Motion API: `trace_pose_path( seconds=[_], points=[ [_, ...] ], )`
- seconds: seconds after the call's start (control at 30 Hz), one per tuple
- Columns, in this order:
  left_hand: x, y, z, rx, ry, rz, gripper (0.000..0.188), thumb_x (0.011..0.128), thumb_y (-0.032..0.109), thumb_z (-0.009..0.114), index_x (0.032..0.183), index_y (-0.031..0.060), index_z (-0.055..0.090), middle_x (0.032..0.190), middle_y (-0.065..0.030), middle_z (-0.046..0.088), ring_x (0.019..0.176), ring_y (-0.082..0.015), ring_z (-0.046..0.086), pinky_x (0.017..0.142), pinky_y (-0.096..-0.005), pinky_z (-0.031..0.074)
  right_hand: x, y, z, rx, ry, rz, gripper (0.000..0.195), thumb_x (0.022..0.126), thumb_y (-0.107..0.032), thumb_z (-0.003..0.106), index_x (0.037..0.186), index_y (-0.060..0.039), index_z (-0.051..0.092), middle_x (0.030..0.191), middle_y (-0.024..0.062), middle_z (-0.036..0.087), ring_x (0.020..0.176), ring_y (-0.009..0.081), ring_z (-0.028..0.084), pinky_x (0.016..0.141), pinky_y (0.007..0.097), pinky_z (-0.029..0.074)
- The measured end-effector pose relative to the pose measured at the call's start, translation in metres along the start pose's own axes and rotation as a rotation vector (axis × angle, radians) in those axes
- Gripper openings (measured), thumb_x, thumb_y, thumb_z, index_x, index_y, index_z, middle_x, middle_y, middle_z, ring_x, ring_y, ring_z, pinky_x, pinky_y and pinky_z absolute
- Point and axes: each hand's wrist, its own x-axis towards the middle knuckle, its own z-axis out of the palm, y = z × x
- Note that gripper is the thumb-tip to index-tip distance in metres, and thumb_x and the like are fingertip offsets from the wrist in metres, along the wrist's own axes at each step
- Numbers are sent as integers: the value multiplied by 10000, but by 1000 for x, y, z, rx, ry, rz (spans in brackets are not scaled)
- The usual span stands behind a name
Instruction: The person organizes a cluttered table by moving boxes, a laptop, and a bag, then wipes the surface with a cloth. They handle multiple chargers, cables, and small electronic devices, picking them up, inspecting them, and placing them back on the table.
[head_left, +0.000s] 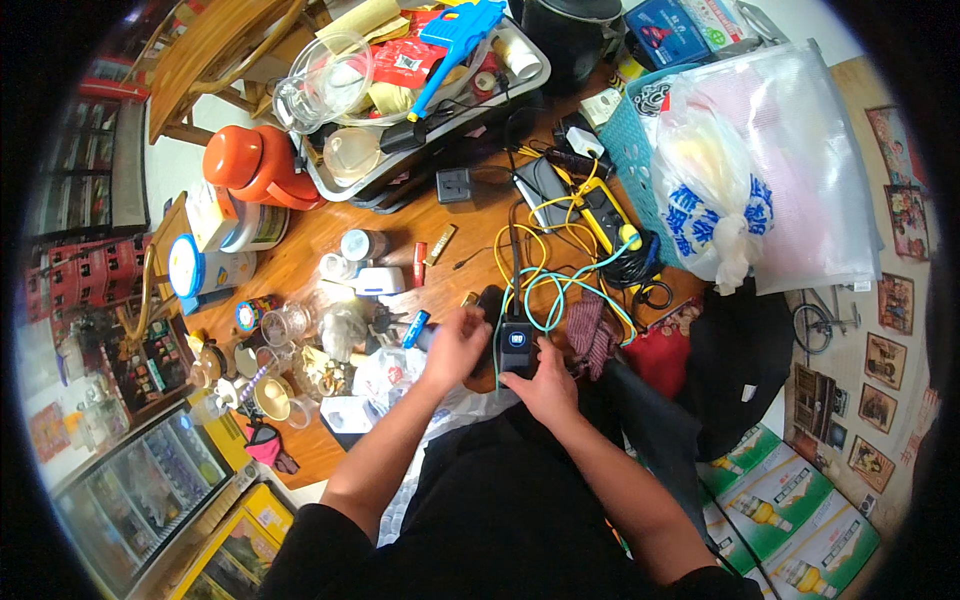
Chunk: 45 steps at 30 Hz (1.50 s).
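Note:
My right hand (546, 382) holds a small black power bank (516, 357) at its lower end, thumb over the bottom edge and fingers along the side. A number glows on its round display. A thick black cable (514, 262) meets its top end. To the left, my left hand (457, 343) hovers with bent fingers, apart from the power bank; whether it holds anything is unclear. A turquoise cable (559, 279) loops just above my right hand, crossing a yellow cable (545, 247). A blue lighter (415, 328) lies left of my left hand.
A yellow-and-black power strip (600, 217) lies among tangled cables. A grey tray (330, 187) piled with goods stands at the back beside an orange thermos jug (259, 165). Glasses and jars (285, 324) crowd the left. A teal basket (634, 154) bears a tied plastic bag (709, 187).

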Motion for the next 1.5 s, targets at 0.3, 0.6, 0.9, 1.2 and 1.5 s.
trace_pose_path(
  seconds=[0.3, 0.6, 0.9, 1.2, 1.5],
  points=[
    [-39, -9, 35, -199, -186, -264, 601, 954, 242, 831, 1415, -25, 552, 1186, -124, 724, 884, -145, 700, 721, -313, 582, 11, -18, 6, 16, -159, 230, 822, 779, -516, 843, 1353, -37, 501, 1281, 263, 684, 1183, 459, 680, 1006, 544, 542],
    [23, 67, -23, -199, -272, 18, 543, 781, 247, 920, 1214, 0, 706, 1039, -118, 744, 940, -205, 710, 867, -373, 576, 32, -59, 0, 515, 5, -92, 769, 814, -282, 896, 1393, -21, 462, 1201, 216, 706, 1114, 427, 717, 924, 478, 574],
    [120, 88, -33, 252, 148, 269, 640, 754, 174, 915, 1316, 29, 646, 1144, -183, 727, 1064, -349, 673, 938, -444, 544, 150, -95, -18, 201, 61, -267, 564, 922, -215, 719, 1428, -88, 506, 1389, 233, 630, 1152, 487, 665, 942, 557, 556],
    [123, 66, -30, 147, 167, 226, 704, 795, 73, 890, 1421, 50, 568, 1249, -183, 713, 1195, -331, 681, 1019, -434, 548, 174, -69, -28, -332, -56, -394, 573, 908, -219, 722, 1443, -62, 588, 1498, 128, 570, 1352, 397, 557, 1154, 505, 456],
    [64, 82, -7, 334, 449, 502, 618, 886, -2, 769, 1436, 38, 490, 1332, -197, 579, 1204, -371, 610, 965, -442, 549, 198, -73, -54, -217, 265, -287, 564, 995, -226, 620, 1528, -92, 495, 1063, 244, 748, 870, 453, 739, 778, 584, 592]
  ],
)
